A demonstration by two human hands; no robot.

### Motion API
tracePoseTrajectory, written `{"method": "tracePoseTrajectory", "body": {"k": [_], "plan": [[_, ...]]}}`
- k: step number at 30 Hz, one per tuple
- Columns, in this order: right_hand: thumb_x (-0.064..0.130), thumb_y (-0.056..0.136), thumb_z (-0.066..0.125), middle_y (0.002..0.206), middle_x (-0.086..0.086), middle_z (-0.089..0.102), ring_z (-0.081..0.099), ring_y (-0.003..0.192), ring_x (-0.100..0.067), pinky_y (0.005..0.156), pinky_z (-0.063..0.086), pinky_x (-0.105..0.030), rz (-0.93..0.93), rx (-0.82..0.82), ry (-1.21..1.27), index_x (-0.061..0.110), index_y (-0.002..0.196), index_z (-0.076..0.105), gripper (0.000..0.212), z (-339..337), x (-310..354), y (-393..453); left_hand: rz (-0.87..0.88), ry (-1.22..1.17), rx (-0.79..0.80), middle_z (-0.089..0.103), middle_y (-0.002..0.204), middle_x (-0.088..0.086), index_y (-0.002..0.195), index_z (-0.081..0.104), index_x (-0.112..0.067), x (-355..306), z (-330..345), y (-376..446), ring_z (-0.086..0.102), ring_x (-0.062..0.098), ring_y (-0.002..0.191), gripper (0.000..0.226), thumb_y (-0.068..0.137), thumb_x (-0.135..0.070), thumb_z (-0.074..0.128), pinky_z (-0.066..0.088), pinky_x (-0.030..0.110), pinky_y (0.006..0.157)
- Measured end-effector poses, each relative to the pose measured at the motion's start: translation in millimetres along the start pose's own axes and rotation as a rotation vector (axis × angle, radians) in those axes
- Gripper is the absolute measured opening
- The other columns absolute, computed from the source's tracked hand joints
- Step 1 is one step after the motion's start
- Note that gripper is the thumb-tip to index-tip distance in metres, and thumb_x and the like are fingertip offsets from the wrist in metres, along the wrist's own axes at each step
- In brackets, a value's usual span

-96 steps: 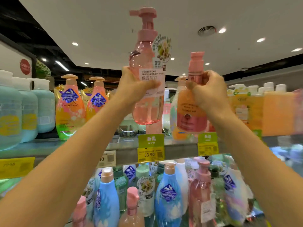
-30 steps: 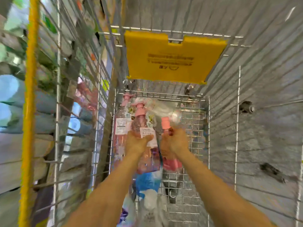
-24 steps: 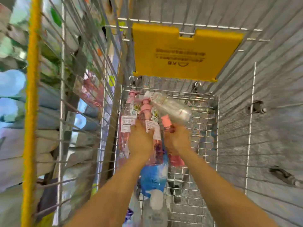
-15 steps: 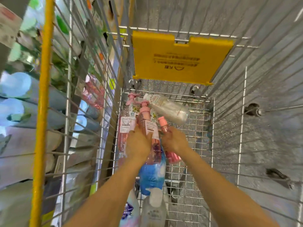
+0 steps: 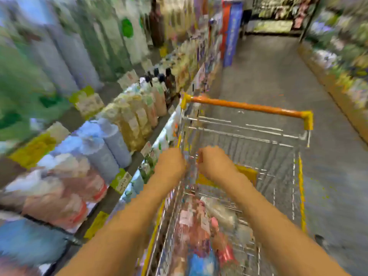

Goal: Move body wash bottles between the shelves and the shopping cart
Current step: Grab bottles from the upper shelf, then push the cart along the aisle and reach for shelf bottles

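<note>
Several bottles [image 5: 196, 222], pink ones among them, are seen lying in the near end of the cart [image 5: 301, 184], so part of the transfer from shelves to cart is judged done. The left hand [image 5: 171, 163] and right hand [image 5: 213, 164] are raised above the cart basket with nothing visibly held; whether each grip is spread or curled cannot be told through the heavy blur. Many more bottles are left standing on the shelves [image 5: 111, 198] to the left, so further transfers are judged possible.
</note>
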State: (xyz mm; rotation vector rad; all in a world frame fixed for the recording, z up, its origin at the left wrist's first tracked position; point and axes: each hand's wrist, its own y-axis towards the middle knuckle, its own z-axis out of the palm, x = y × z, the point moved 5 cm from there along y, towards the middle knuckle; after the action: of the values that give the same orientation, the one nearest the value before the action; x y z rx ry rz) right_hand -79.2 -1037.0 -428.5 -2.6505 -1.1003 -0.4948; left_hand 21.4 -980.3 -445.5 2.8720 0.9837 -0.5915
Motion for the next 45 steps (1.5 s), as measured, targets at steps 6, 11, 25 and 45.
{"method": "tracePoseTrajectory", "body": {"k": [6, 11, 25, 45], "plan": [[0.009, 0.085, 0.050, 0.104, -0.019, 0.063, 0.059, 0.103, -0.035, 0.080, 0.048, -0.037, -0.307, -0.141, -0.042, 0.006, 0.099, 0.063, 0.019, -91.7, 148.7, -83.1, -0.064, 0.088, -0.314, 0.067, 0.102, 0.023, 0.098, 0.067, 0.002, 37.8, -186.2, -126.0, 0.061, 0.037, 0.101, 0.025, 0.091, -0.017, 0.051, 0.045, 0.039, 0.079], [0.008, 0.081, 0.054, 0.096, -0.013, 0.066, 0.060, 0.096, -0.032, 0.078, 0.050, -0.036, -0.559, -0.174, -0.008, 0.011, 0.084, 0.064, 0.010, -134.2, 275.5, -172.7, -0.176, -0.002, -0.521, 0.066, 0.094, 0.025, 0.087, 0.068, 0.001, 78.0, -302.2, -259.2, 0.062, 0.036, 0.094, 0.020, 0.085, -0.013, 0.055, 0.047, 0.037, 0.075], [0.006, 0.084, 0.057, 0.095, -0.007, 0.067, 0.062, 0.087, -0.023, 0.074, 0.049, -0.031, -1.023, -0.166, 0.125, 0.017, 0.078, 0.063, 0.013, -143.6, 515.7, -353.7, -0.391, 0.115, -0.842, 0.070, 0.085, 0.017, 0.080, 0.073, -0.003, 187.5, -457.2, -524.0, 0.064, 0.029, 0.083, 0.017, 0.083, -0.013, 0.059, 0.050, 0.033, 0.069], [0.030, 0.079, 0.074, 0.118, -0.017, 0.054, 0.053, 0.103, -0.026, 0.086, 0.046, -0.036, -1.049, -0.331, 0.358, -0.002, 0.118, 0.053, 0.055, -188.4, 689.0, -206.9, -0.571, -0.177, -1.085, 0.055, 0.115, 0.012, 0.121, 0.044, -0.004, 336.1, -605.2, -437.7, 0.057, 0.022, 0.097, 0.050, 0.081, -0.019, 0.071, 0.051, 0.037, 0.085]]}}
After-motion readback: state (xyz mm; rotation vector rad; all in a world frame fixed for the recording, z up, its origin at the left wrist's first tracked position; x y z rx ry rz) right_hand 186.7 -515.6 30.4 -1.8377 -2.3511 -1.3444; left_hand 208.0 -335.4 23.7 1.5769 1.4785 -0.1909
